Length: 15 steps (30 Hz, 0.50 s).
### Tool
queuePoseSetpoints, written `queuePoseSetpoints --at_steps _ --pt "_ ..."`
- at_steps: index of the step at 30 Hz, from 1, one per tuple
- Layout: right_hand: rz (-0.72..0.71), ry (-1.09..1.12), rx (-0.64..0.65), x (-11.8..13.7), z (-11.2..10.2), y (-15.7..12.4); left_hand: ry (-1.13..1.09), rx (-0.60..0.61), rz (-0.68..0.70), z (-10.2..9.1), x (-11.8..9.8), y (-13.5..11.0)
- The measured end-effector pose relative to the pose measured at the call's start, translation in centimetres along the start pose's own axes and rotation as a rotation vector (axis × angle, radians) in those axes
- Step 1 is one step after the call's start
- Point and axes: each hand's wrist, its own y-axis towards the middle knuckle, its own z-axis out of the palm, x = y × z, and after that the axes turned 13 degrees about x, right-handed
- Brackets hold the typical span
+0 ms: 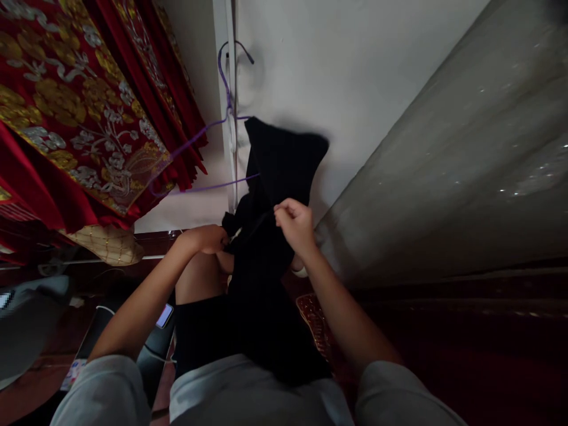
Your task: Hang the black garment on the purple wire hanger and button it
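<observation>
A black garment (284,160) hangs in front of me, one side of it over a purple hanger (190,142); the hanger's left half is bare. The hanger's hook goes up beside a white vertical rail. My right hand (295,223) pinches the black cloth near its middle. Lower and to the left, my left hand (208,238) is closed around a bunched part of the same garment, its fingertips partly hidden. The garment's lower part falls towards my lap and merges with the dark clothing there.
Red cloths with gold and silver embroidery (80,106) hang at the upper left. A pale glittery fabric (444,177) fills the right side. At the lower left are a lit phone (164,316), a white cable and part of another person in grey. The wall (355,59) stands behind.
</observation>
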Motion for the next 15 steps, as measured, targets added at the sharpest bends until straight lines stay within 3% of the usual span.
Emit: queuePoseSetpoints --at_steps 3,7,11,15 --pt "-0.058 -0.268 0.204 0.0 0.5 -1.1 -0.159 -0.069 0.132 0.5 -0.1 -0.3" --pt "-0.177 -0.289 0.31 1.0 1.2 -1.6 -0.557 -0.443 0.37 -0.7 -1.7 -2.1" --pt "-0.35 -0.163 0.471 4.3 2.9 -1.7 -0.506 -0.835 0.485 -2.5 -4.6 -4.3" --pt "-0.259 -0.061 0.548 8.3 4.7 -0.9 -0.432 -1.032 0.512 -3.0 -5.7 -5.0"
